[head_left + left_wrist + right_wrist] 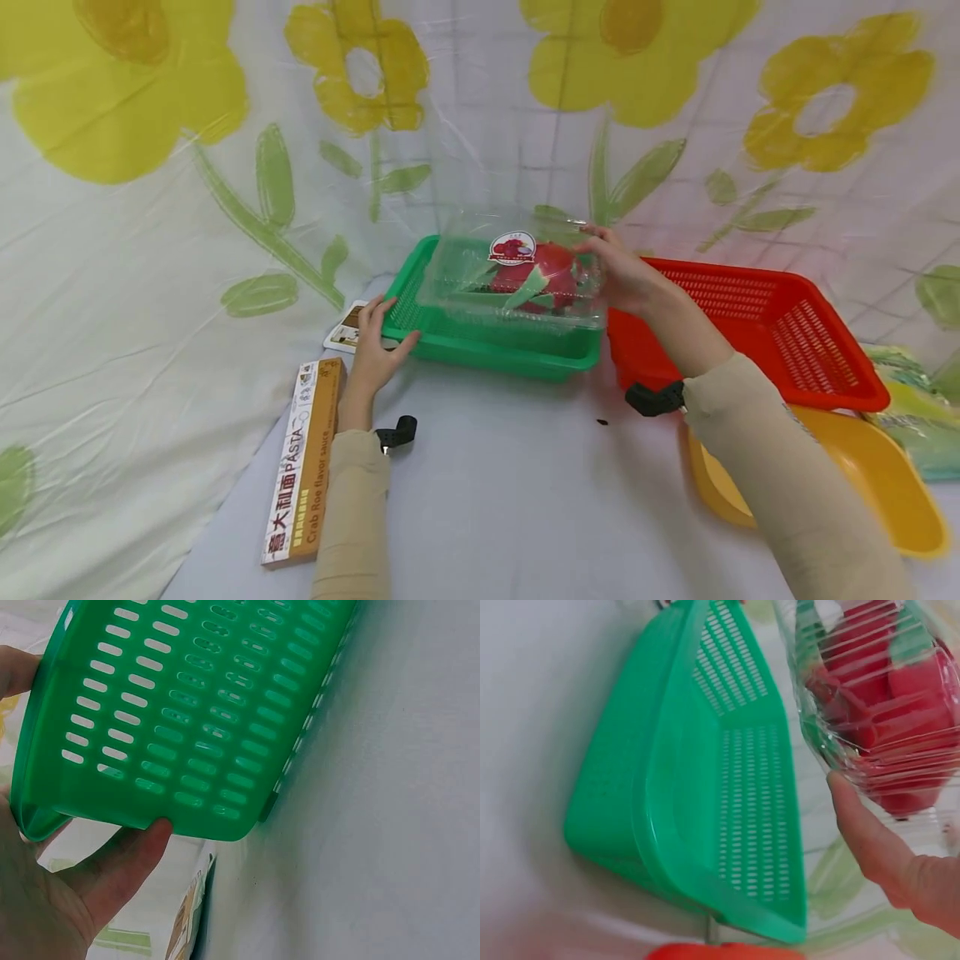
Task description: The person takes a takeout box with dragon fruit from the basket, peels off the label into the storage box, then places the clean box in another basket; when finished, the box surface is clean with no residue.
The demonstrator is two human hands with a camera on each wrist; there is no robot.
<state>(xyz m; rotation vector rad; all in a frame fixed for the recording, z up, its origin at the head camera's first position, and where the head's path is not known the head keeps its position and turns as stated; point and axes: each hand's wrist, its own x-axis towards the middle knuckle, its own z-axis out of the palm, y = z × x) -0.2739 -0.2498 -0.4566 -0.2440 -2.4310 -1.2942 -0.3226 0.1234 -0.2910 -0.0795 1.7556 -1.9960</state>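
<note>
My right hand (626, 271) holds a clear plastic box (442, 287) by its right end, above the green basket (495, 360). Through the plastic show red dragon fruit (553, 265) with green scales; a round label (512, 248) is on the lid. In the right wrist view, the thumb presses the side of the box. At the basket's left end, my left hand (375, 354) grips the rim. The left wrist view shows its thumb (124, 877) against the basket wall (217, 780), with other fingers partly hidden behind the rim.
A red basket (810, 392) stands to the right, with a yellow tray (892, 492) in front and a green-and-yellow bag (915, 408) beside it. At left lie a pasta box (303, 462) and a small brown-and-white packet (343, 333). A flowered curtain (480, 150) hangs behind.
</note>
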